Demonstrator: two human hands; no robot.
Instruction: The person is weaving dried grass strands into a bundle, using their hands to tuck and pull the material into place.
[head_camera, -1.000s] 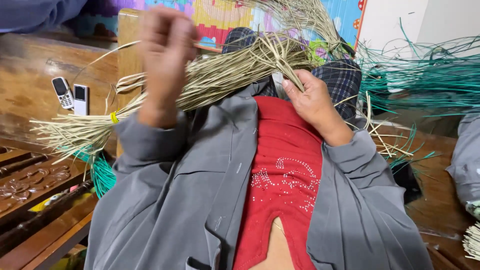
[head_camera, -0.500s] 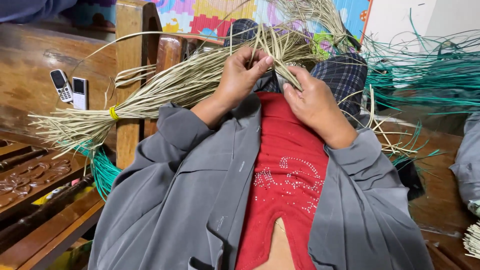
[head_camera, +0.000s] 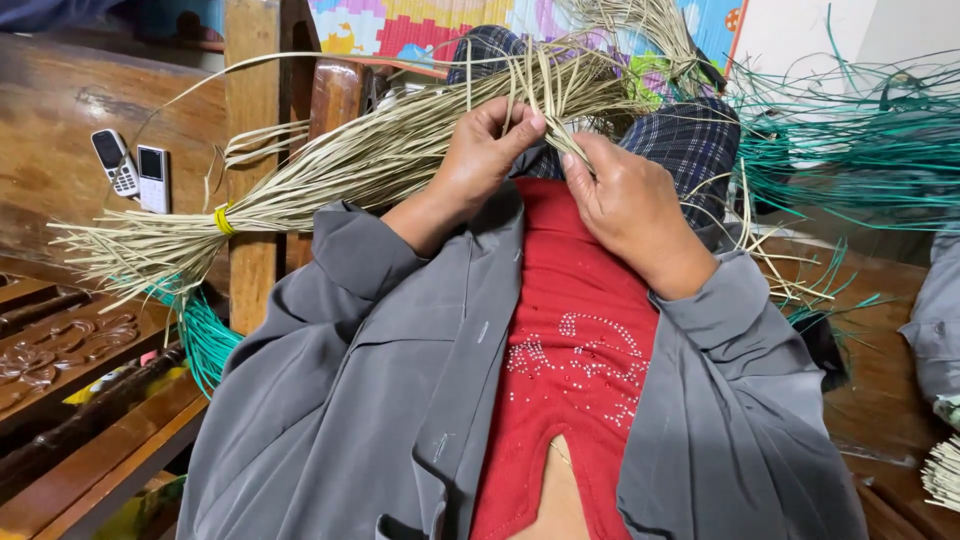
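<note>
Straw bundle (head_camera: 330, 180): both my hands (head_camera: 480, 160) (head_camera: 625, 205) pinch strands; they could snap, probably from pulling hard.

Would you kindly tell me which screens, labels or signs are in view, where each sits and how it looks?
Grey phone: on the wooden surface at upper left, tilted, a small dark screen above a pale keypad.
White phone: right beside it, upright, dark rectangular screen near its top.
No packages, labels or signs show clearly.
</note>
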